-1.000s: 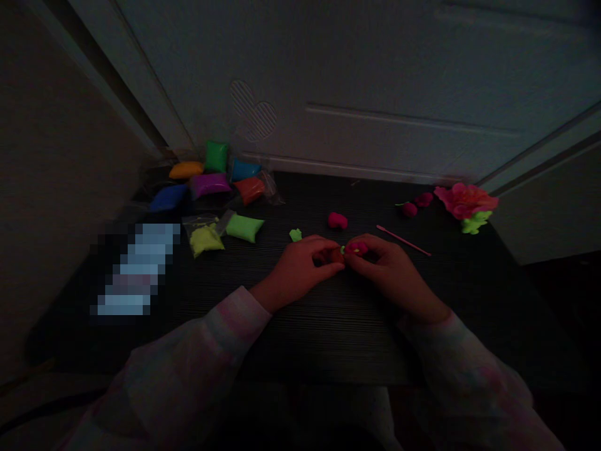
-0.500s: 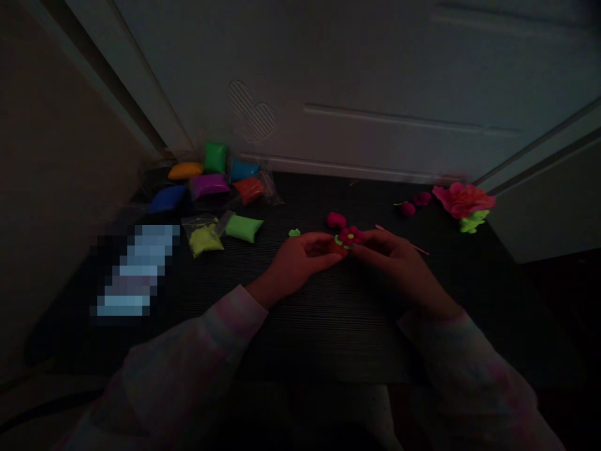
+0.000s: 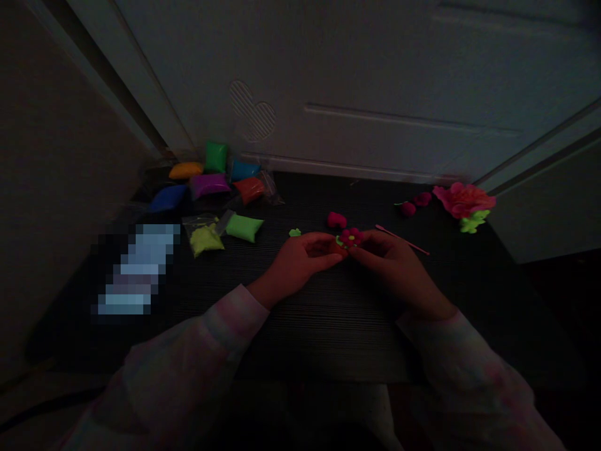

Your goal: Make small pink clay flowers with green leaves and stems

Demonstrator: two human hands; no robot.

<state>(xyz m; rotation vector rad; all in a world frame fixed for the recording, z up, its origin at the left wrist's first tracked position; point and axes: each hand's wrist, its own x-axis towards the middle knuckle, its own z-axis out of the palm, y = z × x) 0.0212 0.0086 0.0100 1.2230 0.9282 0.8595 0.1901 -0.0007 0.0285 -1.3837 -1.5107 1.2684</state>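
Note:
Over the dark table, my left hand (image 3: 297, 263) is closed, thumb and fingers pinching a small orange-red clay piece (image 3: 340, 250) with a bit of green at its top. My right hand (image 3: 399, 269) is closed on a small magenta clay flower (image 3: 351, 237) with a yellow centre, holding it against the top of the orange-red piece. How firmly the two are joined, I cannot tell. Just behind the hands rests a magenta clay lump (image 3: 337, 220). A small light-green clay piece (image 3: 295, 232) is beside my left fingers. Behind my right hand lies a thin pink stick tool (image 3: 413, 245).
Several clear bags of coloured clay, among them a light-green one (image 3: 244, 228), cover the back left of the table (image 3: 300, 338). A blurred bright phone-like rectangle (image 3: 138, 269) lies at left. Cherry-like magenta balls (image 3: 408, 209) and a big pink flower (image 3: 464, 199) stand back right.
The magenta flower has tipped a little and sits slightly lower between my fingers. My right hand has shifted slightly with it; my left hand stays nearly still.

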